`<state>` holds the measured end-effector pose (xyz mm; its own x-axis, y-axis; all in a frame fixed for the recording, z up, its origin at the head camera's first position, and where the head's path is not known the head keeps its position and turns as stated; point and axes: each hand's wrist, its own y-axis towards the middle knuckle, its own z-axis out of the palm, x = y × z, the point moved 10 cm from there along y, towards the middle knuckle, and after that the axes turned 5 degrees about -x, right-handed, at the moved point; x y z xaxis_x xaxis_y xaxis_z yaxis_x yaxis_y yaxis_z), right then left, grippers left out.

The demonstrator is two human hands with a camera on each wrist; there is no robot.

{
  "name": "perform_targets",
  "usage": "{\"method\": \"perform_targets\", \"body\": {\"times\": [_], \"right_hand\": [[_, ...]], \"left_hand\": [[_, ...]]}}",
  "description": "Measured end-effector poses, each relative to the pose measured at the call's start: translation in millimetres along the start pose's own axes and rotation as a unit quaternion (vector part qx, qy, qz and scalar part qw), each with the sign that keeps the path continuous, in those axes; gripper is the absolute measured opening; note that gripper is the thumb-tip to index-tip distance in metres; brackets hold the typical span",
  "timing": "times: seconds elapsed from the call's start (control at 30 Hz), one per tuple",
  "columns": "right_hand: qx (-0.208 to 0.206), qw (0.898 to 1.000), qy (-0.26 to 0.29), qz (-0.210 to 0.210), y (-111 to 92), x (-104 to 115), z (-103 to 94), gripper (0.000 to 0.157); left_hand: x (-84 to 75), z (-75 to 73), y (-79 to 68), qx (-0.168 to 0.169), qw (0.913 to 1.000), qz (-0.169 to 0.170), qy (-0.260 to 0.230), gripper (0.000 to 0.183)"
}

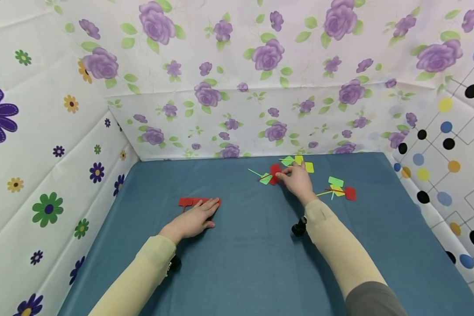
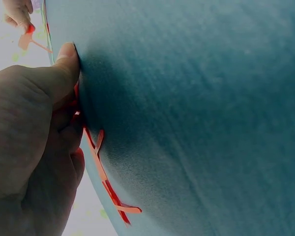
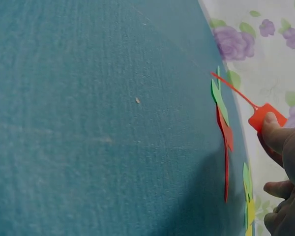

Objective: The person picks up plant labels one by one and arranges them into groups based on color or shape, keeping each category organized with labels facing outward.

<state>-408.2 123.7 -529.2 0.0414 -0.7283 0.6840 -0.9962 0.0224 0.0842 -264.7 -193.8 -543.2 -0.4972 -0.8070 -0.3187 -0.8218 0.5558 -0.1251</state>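
My right hand (image 1: 299, 182) pinches a red cable-tie tag (image 3: 266, 116) between thumb and fingertips, its thin tail pointing away from the hand. It is above a small pile at the back, where a green tag (image 3: 220, 102) and another red tag (image 3: 225, 130) lie. Over on the left, my left hand (image 1: 194, 218) rests with extended fingers on a row of red tags (image 1: 186, 202) lying side by side. Its fingers cover part of that row. Their thin tails (image 2: 128, 209) show in the left wrist view.
Behind the right hand are yellow tags (image 1: 309, 167) and a green tag (image 1: 287, 161). Right of it lies a mixed pile with a green tag (image 1: 335, 181), a yellow tag (image 1: 337, 190) and a red tag (image 1: 350, 193). Patterned cloth walls (image 1: 241, 118) border the blue tabletop (image 1: 245, 254).
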Motion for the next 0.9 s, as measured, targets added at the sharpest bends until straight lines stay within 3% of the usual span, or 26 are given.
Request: {"method": "perform_targets", "body": {"times": [0.63, 0.9], "right_hand": [[0.009, 0.997, 0.057, -0.046, -7.1, 20.5, 11.8, 0.027], [0.019, 0.996, 0.062, -0.06, -9.3, 32.8, 20.2, 0.031]], "left_hand": [[1.8, 1.7, -0.1, 0.0, 1.0, 0.006, 0.006, 0.077], [1.8, 1.5, -0.2, -0.007, 0.9999, 0.011, 0.004, 0.076]]}}
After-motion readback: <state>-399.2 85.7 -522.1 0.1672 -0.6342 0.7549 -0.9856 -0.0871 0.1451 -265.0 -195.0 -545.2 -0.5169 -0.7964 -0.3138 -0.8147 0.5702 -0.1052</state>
